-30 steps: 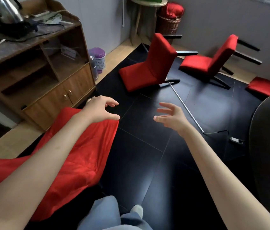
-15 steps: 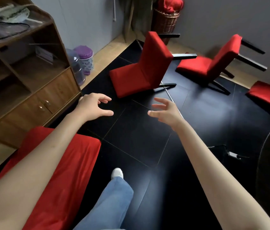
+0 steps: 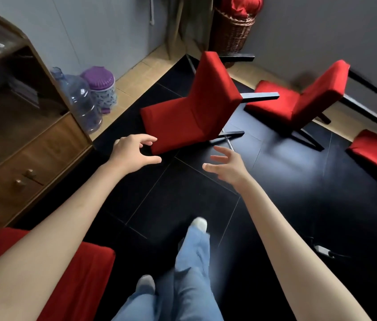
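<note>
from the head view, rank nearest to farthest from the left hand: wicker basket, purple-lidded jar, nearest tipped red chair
1. tipped red chair, just ahead of the left hand
2. purple-lidded jar, by the left wall
3. wicker basket, far corner

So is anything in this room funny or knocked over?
Yes. Two red chairs lie tipped on the black floor, legs sticking out sideways. The nearer chair is just beyond the left hand and right hand; the other chair lies farther right.
</note>
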The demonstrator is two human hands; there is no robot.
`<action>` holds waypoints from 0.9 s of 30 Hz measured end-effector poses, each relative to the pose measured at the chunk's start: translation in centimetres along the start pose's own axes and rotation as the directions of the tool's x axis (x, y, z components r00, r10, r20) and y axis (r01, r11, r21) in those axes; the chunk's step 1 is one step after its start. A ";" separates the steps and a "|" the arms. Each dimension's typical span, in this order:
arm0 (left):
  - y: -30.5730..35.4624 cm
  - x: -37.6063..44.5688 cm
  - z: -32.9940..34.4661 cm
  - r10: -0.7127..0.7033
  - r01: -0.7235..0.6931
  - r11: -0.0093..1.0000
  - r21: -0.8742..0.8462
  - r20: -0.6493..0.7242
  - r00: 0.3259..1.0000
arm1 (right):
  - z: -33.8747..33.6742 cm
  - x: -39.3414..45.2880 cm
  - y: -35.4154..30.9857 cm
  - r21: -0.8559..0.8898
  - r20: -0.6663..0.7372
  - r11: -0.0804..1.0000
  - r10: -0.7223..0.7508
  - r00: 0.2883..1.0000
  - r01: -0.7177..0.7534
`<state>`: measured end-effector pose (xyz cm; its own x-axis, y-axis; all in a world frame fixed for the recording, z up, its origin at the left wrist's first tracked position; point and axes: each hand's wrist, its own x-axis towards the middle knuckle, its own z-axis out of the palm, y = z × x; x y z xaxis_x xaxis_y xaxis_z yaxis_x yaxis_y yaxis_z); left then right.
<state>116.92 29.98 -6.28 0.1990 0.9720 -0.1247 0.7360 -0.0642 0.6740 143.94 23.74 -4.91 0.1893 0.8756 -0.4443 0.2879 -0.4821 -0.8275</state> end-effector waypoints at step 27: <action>-12.9 43.1 11.8 -0.424 0.418 0.906 0.071 0.173 0.889 | 3.4 52.4 -2.0 -0.231 0.045 0.933 0.295 0.954 -0.278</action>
<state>123.64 70.02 -28.93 -0.0232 0.8526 -0.5221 0.7958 0.3319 0.5065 150.05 70.70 -27.71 0.2234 0.6945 -0.6839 0.4325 -0.6994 -0.5690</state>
